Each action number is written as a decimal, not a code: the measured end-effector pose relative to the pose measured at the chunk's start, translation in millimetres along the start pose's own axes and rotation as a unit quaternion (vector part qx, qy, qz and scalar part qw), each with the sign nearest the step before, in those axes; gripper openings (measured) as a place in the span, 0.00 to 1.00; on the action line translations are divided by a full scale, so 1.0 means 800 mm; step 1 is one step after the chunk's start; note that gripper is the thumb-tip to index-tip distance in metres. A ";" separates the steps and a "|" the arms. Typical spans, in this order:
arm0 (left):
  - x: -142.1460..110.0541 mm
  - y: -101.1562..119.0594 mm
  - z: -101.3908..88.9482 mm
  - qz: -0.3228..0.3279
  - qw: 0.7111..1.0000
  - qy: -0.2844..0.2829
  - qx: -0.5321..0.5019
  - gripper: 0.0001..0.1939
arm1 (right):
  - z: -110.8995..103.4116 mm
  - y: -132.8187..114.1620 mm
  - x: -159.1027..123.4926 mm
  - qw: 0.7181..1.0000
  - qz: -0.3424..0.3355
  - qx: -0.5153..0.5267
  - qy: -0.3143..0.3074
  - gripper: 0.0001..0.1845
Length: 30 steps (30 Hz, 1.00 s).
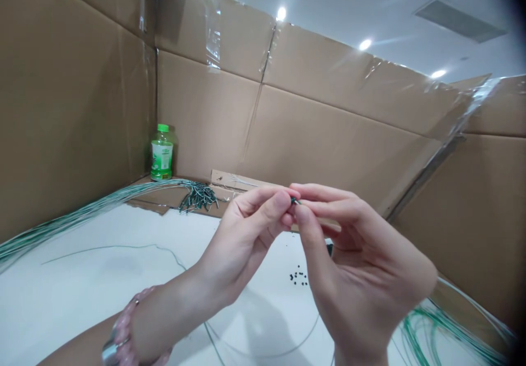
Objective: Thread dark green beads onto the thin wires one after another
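Note:
In the head view my left hand and my right hand meet at the middle, each pinching with thumb and index finger. Between the fingertips shows a short bit of thin green wire with a dark part on it; the fingers hide most of it. Below the hands a scatter of small black pieces lies on the white table. A thin green wire runs across the table on the left and passes under my left forearm, which wears a pink bead bracelet.
A bundle of green wires lies at the left, its dark ends bunched on cardboard. Another wire bundle lies at the right. A green bottle stands in the back corner. Cardboard walls surround the white table.

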<state>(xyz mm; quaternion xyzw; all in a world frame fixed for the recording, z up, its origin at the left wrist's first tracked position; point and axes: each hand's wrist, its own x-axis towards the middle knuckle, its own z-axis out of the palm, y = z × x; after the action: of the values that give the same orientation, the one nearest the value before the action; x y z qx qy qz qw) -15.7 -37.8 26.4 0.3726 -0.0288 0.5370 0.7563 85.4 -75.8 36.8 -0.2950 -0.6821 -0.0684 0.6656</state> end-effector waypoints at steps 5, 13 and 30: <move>-0.001 0.001 0.001 0.011 1.000 0.007 0.023 0.05 | 0.000 0.001 -0.001 1.000 -0.009 -0.016 -0.005 0.16; -0.001 0.002 0.001 0.059 0.990 0.037 0.120 0.08 | 0.001 0.006 0.001 0.990 -0.102 -0.095 0.001 0.14; 0.009 -0.002 -0.013 0.100 0.983 0.002 0.151 0.07 | -0.002 0.009 0.007 0.996 0.033 -0.070 -0.035 0.07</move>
<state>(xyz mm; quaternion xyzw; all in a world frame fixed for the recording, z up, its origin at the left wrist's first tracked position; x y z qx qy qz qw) -15.4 -26.1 21.0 0.4768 0.0169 0.6087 0.6339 90.7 -69.1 40.4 -0.3656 -0.6884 -0.0837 0.6208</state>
